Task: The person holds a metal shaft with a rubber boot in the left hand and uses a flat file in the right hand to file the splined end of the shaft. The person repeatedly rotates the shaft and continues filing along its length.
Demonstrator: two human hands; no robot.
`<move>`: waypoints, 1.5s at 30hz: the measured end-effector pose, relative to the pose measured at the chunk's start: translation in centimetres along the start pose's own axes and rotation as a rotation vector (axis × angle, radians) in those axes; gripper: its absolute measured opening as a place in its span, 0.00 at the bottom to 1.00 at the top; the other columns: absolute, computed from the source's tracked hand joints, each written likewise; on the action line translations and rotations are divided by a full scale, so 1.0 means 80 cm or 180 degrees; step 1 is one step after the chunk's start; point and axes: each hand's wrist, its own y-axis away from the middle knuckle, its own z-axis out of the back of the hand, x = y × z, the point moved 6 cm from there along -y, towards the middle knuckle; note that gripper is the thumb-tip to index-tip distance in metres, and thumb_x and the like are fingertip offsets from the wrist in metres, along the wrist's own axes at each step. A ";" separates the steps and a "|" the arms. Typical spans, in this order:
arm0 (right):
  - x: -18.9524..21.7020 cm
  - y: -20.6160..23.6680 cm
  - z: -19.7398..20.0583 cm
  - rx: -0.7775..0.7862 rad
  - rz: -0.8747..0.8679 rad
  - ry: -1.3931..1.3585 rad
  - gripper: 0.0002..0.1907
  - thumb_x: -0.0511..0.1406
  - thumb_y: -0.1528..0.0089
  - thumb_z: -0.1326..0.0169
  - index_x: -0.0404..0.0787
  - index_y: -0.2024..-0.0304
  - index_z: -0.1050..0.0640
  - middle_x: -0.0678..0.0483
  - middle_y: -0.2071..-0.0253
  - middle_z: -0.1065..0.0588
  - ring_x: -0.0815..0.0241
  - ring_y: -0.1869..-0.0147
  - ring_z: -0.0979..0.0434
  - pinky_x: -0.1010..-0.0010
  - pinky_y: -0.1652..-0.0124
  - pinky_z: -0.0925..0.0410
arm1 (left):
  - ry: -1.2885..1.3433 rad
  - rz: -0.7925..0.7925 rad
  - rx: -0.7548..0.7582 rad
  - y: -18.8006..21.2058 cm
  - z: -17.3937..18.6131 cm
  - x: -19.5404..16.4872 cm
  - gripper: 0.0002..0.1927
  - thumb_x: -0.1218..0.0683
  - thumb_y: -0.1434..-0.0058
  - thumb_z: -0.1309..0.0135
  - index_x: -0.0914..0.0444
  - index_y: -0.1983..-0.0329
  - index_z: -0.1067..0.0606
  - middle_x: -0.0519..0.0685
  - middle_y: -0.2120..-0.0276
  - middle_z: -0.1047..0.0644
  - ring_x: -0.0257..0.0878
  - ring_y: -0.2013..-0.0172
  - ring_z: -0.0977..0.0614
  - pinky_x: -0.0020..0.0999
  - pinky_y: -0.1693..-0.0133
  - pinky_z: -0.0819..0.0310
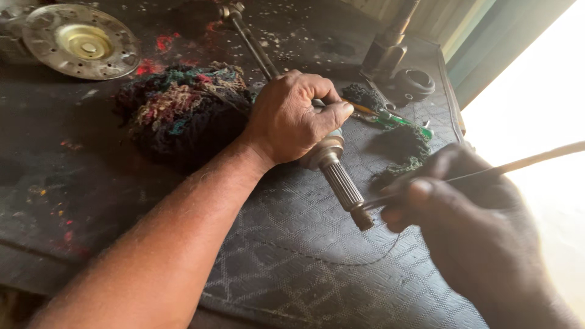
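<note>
mat: dark grey, woven diamond pattern | rag bundle: black with red, teal, tan threads | shaft: silver-grey, ribbed splines, lower centre | disc: dull silver, brassy centre, upper left | screwdriver handle: green | bench: black, red flecks

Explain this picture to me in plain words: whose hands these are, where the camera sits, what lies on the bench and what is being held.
The one picture comes from a camera on the person's head, looking down at their own bare hands over a dark, grimy workbench. The left hand grips a long metal shaft with a ribbed end that lies across a patterned rubber mat. The right hand holds a thin rod with its tip at the shaft's end. Nearby lie a bundle of multicoloured rag waste, a round metal disc and a green-handled tool.
</note>
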 end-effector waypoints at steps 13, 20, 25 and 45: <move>-0.033 -0.016 0.054 -0.0477 -0.0437 0.0576 0.11 0.32 0.38 0.39 0.38 0.67 0.30 0.36 0.63 0.19 0.49 0.63 0.17 0.57 0.60 0.24 | 0.0285 0.0337 0.0515 -0.012 0.001 0.001 0.13 0.44 0.46 0.40 0.58 0.71 0.19 0.45 0.73 0.18 0.37 0.68 0.15 0.36 0.62 0.22; -0.020 -0.013 0.040 -0.0627 -0.0329 0.0329 0.11 0.31 0.38 0.44 0.30 0.56 0.26 0.39 0.63 0.21 0.50 0.64 0.18 0.60 0.60 0.25 | 0.0616 0.0412 0.0768 -0.019 0.008 -0.001 0.13 0.46 0.50 0.38 0.60 0.72 0.18 0.45 0.74 0.17 0.34 0.69 0.16 0.34 0.65 0.22; -0.026 -0.005 0.016 0.0036 -0.0172 0.0183 0.20 0.30 0.38 0.42 0.26 0.45 0.25 0.37 0.61 0.20 0.49 0.63 0.18 0.58 0.61 0.24 | 0.0520 0.0459 0.0729 -0.021 0.003 0.005 0.13 0.46 0.49 0.37 0.61 0.72 0.19 0.45 0.75 0.18 0.34 0.70 0.17 0.34 0.65 0.22; -0.031 -0.004 0.011 0.0119 -0.0337 -0.0158 0.23 0.29 0.38 0.42 0.30 0.40 0.23 0.35 0.61 0.22 0.48 0.61 0.19 0.56 0.60 0.25 | 0.0923 0.0272 0.0895 -0.023 0.008 0.006 0.13 0.47 0.48 0.37 0.62 0.70 0.20 0.44 0.73 0.19 0.33 0.69 0.19 0.32 0.65 0.22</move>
